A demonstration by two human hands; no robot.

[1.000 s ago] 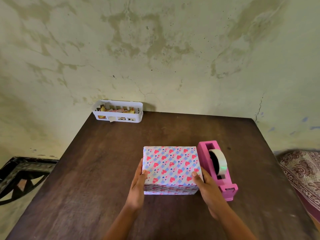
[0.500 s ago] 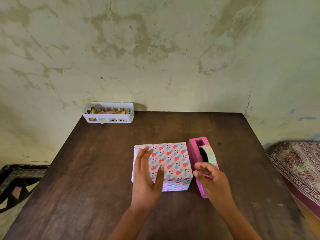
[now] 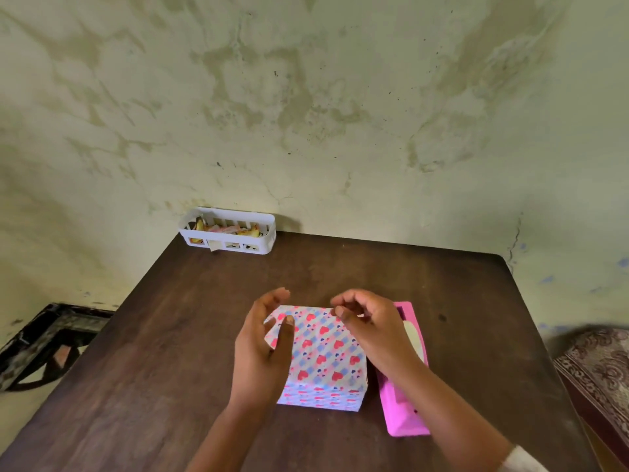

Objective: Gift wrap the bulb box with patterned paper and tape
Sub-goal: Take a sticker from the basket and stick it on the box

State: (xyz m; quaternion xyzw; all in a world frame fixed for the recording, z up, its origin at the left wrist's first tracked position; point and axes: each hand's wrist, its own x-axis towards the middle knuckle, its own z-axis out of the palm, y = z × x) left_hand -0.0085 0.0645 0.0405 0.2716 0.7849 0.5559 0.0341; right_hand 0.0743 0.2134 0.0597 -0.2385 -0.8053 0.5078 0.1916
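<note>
**Pink hearts on the wrapped box, both hands over it**

Pink and blue hearts cover the box (image 3: 325,356), which sits fully wrapped on the dark wooden table (image 3: 163,352), near the front edge and about the middle. And here are the hands, both up over it! The left hand (image 3: 263,349) is at the box's left side, fingers loosely curved and apart, thumb lying across the top left corner of the paper; whether the palm presses the side is hard to say. The right hand (image 3: 371,328) is above the far right corner, fingers curled inward, thumb and forefinger drawn close together as if nipping something small. What is between them, if anything, cannot be made out.

Just beside the box on the right, the pink tape dispenser (image 3: 403,413) lies lengthwise, its pale roll of tape (image 3: 416,338) partly hidden under the right forearm. Well back at the far left corner, against the stained wall (image 3: 306,97), stands a white plastic basket (image 3: 235,233) with scraps of paper inside. A patterned cloth (image 3: 599,366) shows at the right edge.
</note>
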